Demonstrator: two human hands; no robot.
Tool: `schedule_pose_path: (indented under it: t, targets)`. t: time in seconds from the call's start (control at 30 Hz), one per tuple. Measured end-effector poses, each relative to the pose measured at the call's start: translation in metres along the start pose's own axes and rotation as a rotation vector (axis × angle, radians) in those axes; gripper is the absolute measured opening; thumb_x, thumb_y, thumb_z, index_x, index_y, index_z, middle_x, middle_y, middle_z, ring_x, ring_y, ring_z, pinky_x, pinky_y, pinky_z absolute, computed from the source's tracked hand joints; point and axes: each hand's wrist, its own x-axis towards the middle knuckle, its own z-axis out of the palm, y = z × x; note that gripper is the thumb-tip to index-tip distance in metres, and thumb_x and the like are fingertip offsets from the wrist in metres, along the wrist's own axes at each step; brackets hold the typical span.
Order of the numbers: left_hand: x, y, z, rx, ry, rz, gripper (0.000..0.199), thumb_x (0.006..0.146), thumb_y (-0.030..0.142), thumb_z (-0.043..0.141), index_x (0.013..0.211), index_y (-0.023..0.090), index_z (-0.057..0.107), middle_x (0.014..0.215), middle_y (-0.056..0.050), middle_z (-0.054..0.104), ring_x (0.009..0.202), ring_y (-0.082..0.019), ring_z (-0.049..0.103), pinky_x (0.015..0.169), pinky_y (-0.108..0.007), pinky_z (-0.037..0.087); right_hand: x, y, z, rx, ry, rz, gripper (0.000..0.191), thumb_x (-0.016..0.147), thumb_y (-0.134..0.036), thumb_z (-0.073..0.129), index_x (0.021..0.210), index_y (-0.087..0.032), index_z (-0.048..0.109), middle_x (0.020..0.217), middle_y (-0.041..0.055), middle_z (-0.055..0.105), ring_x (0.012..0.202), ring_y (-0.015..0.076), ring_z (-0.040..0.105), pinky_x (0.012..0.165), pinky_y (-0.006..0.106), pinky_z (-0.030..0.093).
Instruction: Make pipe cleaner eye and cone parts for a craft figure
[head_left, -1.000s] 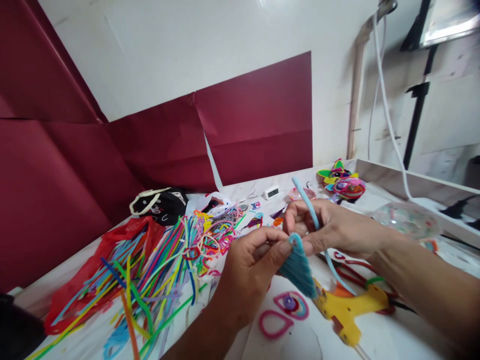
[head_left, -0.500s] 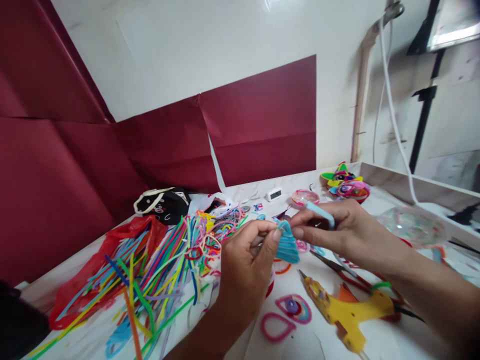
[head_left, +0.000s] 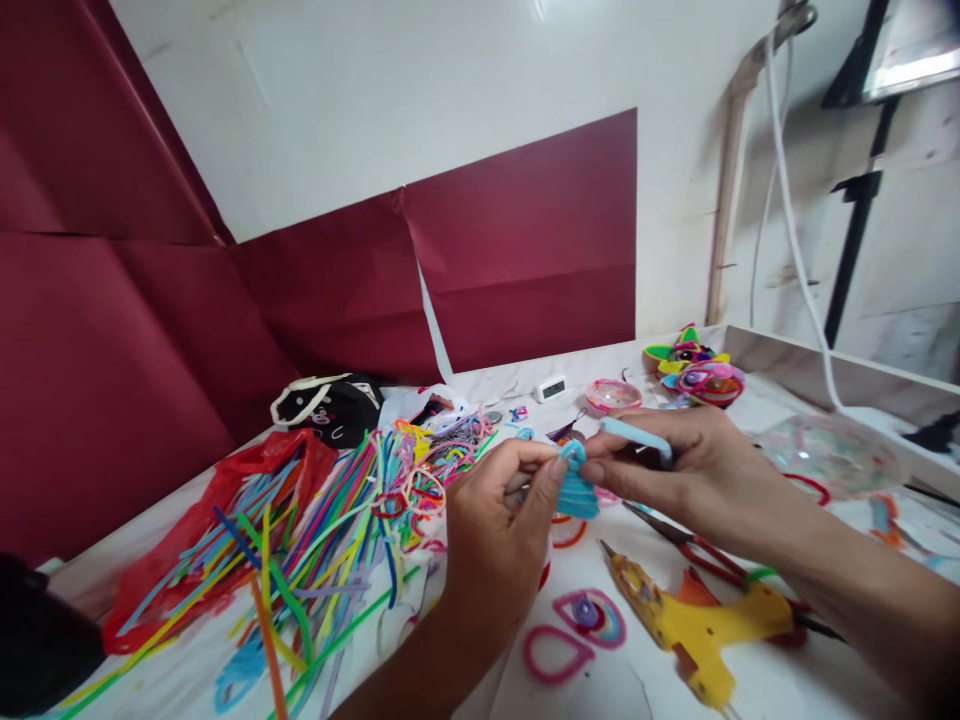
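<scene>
Between my hands, above the table, is a light blue piece made of pipe cleaners laid in rows (head_left: 578,497). My left hand (head_left: 504,515) pinches its upper left edge between thumb and fingertips. With thumb and forefinger, my right hand (head_left: 671,470) grips a light blue pipe cleaner (head_left: 634,434) at the top of the piece, and its bent free end sticks up over the fingers. Below my hands lie a pink loop (head_left: 556,655) and a pink and blue eye shape with a purple bead (head_left: 591,613). Fingers hide part of the join.
A yellow glue gun (head_left: 697,620) and red-handled scissors (head_left: 705,555) lie under my right forearm. Loose pipe cleaners (head_left: 337,560) and a red plastic bag (head_left: 161,590) spread at left. Further back are a small white digital clock (head_left: 551,388), a pink-rimmed bowl (head_left: 613,394) and a clear dish (head_left: 832,455).
My right fingers have shifted slightly at the top of the blue piece, and the free end of the pipe cleaner has swung a little left. My left hand keeps its pinch.
</scene>
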Motion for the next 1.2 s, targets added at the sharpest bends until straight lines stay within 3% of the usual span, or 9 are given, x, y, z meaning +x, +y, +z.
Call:
schedule_pose_path:
  t: [0.1,0.3,0.5,0.73,0.93,1.2]
  targets:
    - [0.0,0.001,0.002,-0.072,0.01,-0.052,0.008,0.078,0.023,0.063,0.074,0.016,0.062,0.064,0.001,0.064,0.054,-0.009,0.058,0.049,-0.016,0.046,0.0,-0.002,0.002,-0.018,0.009,0.013,0.019,0.081,-0.034,0.061,0.076,-0.018,0.069,0.063,-0.0009,0.058,0.057,0.0101,0.049,0.051,0.023,0.038]
    - [-0.001,0.0,0.004,-0.134,0.046,-0.071,0.005,0.077,0.021,0.064,0.075,0.017,0.063,0.06,0.002,0.063,0.053,-0.009,0.059,0.05,-0.017,0.048,0.0,-0.005,0.005,-0.019,0.049,0.023,0.03,0.081,-0.03,0.06,0.055,-0.017,0.053,0.054,-0.0031,0.048,0.052,0.0087,0.043,0.048,0.023,0.035]
    - [0.0,0.001,0.004,-0.179,0.075,-0.087,0.004,0.076,0.019,0.066,0.073,0.017,0.064,0.062,0.003,0.066,0.055,-0.007,0.06,0.051,-0.014,0.047,-0.003,-0.001,0.01,0.013,0.078,0.075,0.022,0.082,-0.035,0.059,0.072,-0.017,0.065,0.061,-0.0008,0.054,0.055,0.0098,0.042,0.048,0.024,0.034]
    - [0.002,0.003,0.002,-0.237,0.062,-0.158,0.003,0.075,0.018,0.066,0.073,0.016,0.064,0.063,0.002,0.066,0.057,-0.008,0.062,0.052,-0.014,0.048,-0.002,-0.003,0.015,0.071,0.117,0.065,0.021,0.08,-0.032,0.06,0.068,-0.016,0.064,0.056,-0.0016,0.05,0.051,0.0087,0.037,0.045,0.023,0.03]
    - [0.002,0.001,0.004,-0.295,0.073,-0.225,0.013,0.072,0.018,0.067,0.085,0.017,0.063,0.062,0.003,0.064,0.055,-0.007,0.059,0.052,-0.015,0.046,-0.003,-0.003,0.018,0.112,0.16,0.074,0.015,0.078,-0.028,0.061,0.07,-0.017,0.065,0.057,-0.0008,0.053,0.052,0.0095,0.041,0.046,0.023,0.034]
    - [0.004,0.003,0.003,-0.355,0.038,-0.301,0.006,0.073,0.018,0.067,0.078,0.015,0.065,0.066,0.001,0.067,0.062,-0.009,0.064,0.057,-0.015,0.05,-0.001,-0.001,0.021,0.195,0.163,0.134,0.017,0.077,-0.032,0.062,0.069,-0.016,0.064,0.06,0.0012,0.057,0.053,0.0111,0.047,0.047,0.024,0.036]
